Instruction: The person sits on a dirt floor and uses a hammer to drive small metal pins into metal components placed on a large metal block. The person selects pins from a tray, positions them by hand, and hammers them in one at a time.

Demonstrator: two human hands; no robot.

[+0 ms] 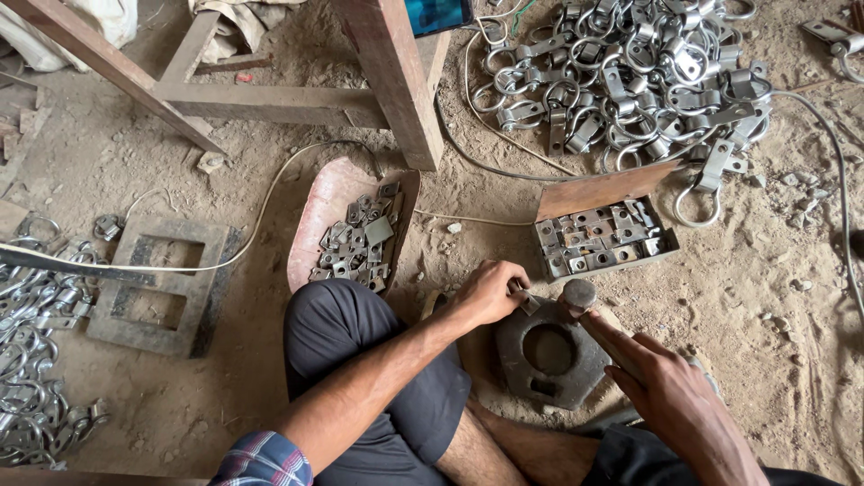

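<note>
The dirt floor (765,297) carries a metal-clasp heap (630,72), parts box (598,238), iron block (549,351) and metal frame (162,283).

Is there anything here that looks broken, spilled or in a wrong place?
Nothing looks broken. Two things seem untidy: a thin cable trails loose across the dirt floor, and the metal rings and clamps lie in a sprawling heap on the ground, not in the box.
</note>
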